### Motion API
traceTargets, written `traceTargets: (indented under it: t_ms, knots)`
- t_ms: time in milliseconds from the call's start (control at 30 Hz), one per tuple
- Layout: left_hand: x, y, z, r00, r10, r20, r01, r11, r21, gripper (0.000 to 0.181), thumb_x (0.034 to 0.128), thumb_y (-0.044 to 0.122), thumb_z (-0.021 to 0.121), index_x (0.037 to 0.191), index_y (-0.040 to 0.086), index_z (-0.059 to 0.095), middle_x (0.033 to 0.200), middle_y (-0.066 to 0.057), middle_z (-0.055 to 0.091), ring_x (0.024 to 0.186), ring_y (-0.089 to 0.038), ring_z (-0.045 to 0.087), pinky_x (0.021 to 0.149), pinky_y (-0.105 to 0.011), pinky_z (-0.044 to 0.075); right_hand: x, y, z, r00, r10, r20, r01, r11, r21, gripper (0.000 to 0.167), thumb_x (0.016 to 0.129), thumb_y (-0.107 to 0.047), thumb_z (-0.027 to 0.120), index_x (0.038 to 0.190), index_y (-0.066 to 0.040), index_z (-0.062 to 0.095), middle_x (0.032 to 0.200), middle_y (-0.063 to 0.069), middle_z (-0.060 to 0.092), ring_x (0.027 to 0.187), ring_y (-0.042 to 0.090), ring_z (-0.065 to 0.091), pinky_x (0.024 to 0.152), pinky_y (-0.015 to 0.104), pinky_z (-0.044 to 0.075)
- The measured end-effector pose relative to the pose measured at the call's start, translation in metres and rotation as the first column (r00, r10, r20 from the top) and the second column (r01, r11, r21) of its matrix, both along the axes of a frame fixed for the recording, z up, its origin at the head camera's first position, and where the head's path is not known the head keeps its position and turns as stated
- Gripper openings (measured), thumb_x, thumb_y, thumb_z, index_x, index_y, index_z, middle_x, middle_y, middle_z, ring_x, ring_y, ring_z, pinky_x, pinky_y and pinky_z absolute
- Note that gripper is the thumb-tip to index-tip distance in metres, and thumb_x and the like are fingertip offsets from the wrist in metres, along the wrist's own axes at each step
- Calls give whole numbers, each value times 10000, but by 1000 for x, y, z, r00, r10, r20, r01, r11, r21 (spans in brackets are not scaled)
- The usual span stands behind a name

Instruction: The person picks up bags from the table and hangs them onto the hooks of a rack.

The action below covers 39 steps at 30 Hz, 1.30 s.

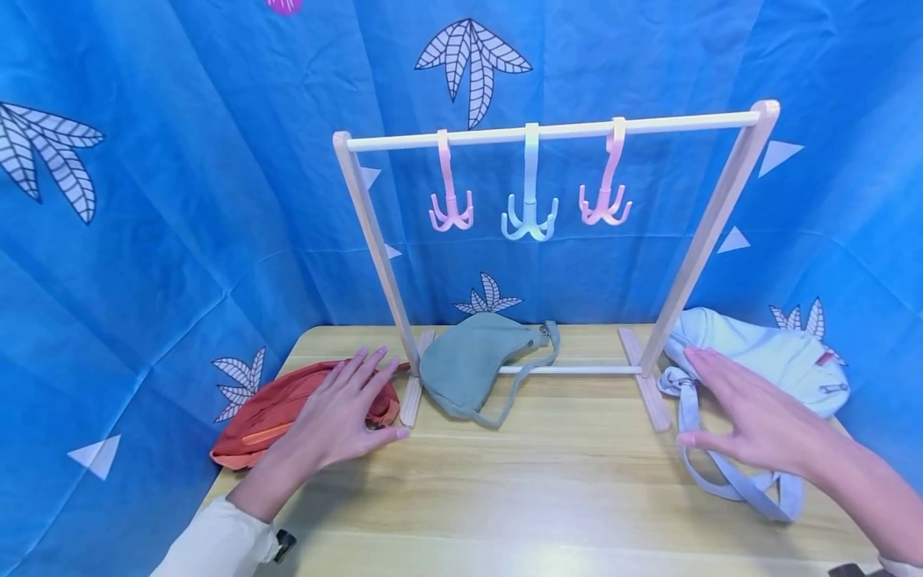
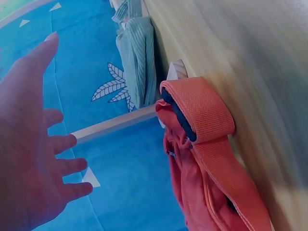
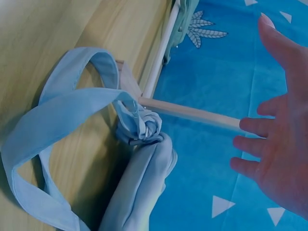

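Note:
My left hand (image 1: 344, 417) hovers over a red bag (image 1: 270, 409) at the table's left, fingers spread and holding nothing. The left wrist view shows the bag's orange strap (image 2: 207, 110) folded on the wood, apart from the hand. On the other side, my right hand (image 1: 753, 409) hangs with straight fingers in front of a pale blue bag (image 1: 757, 353). That bag's knotted strap (image 3: 62, 120) loops across the tabletop, also clear of the fingers. Between the hands a grey-green bag (image 1: 469, 361) lies against the foot of a wooden rack, its thin strap trailing right.
The rack's white top bar (image 1: 497, 135) carries a pink hook (image 1: 449, 188), a light blue hook (image 1: 530, 192) and another pink hook (image 1: 608, 180). Its lower bar (image 1: 577, 370) runs just above the wooden table (image 1: 519, 481). A blue patterned curtain (image 1: 238, 160) surrounds the table's back and sides.

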<state>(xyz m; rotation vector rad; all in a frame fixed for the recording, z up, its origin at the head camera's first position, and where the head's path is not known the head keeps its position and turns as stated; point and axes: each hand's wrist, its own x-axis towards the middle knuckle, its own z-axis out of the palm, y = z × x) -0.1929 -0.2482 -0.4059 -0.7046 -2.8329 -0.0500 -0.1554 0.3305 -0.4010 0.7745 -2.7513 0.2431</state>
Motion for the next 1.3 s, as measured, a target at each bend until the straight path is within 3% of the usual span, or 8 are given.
traceTargets:
  t_ms: [233,333,400,467,933,1067,1300]
  knots:
    - [-8,5,-1,1000,0,-27,1,999,51,1009,839,809,600,1612,200,381,1656,-99,407,1482,-364,455,1154,-624,430,-5,2,2,994,-72,83,76,996,-45,1144,834,-554,813,1664,-88,178,1621,317,358,1478,516,375,1193,90,-102]
    - [-11,7,-1,1000,12,-24,-10,998,57,1017,837,801,612,1607,177,384,1640,-115,427,1457,-374,482,1143,-621,443,-10,-1,7,985,-106,136,114,992,-54,1149,834,-576,804,1653,-48,194,1606,335,368,1439,544,405,1327,431,123]
    - [-14,8,-1,1000,23,-15,-22,998,57,1018,836,793,623,1605,169,386,1631,-118,441,1450,-374,491,1136,-616,453,-13,-3,10,980,-123,157,131,990,-46,1153,831,-596,798,1637,-8,220,1591,349,380,1422,555,414,1226,630,302]
    - [-17,9,-2,999,33,-9,-32,998,56,1018,836,784,637,1602,161,390,1620,-122,457,1441,-377,501,1128,-616,461,-16,-3,13,975,-138,174,146,989,-33,1151,835,-608,789,1622,27,238,1573,363,392,1405,565,419,1076,722,406]
    - [-35,16,-3,996,92,-13,-90,990,104,954,863,742,644,1511,55,506,1486,-192,578,1365,-393,548,1128,-594,469,-34,-7,5,968,-184,168,201,976,-87,940,880,-559,763,1476,97,450,1436,358,524,1295,536,499,1002,720,474]
    - [-41,18,-2,994,107,11,-107,988,115,920,871,715,664,1488,46,526,1463,-192,588,1350,-384,555,1105,-604,485,-40,-6,3,966,-201,160,218,971,-94,913,884,-574,752,1444,96,484,1389,354,560,1254,522,541,974,698,505]
    - [-54,19,-8,991,126,47,-131,982,132,858,879,689,681,1408,22,575,1382,-185,626,1266,-350,590,1070,-566,515,-53,-2,-5,983,-180,48,184,976,-119,819,885,-496,781,1347,133,533,1266,357,615,1145,502,595,943,666,515]
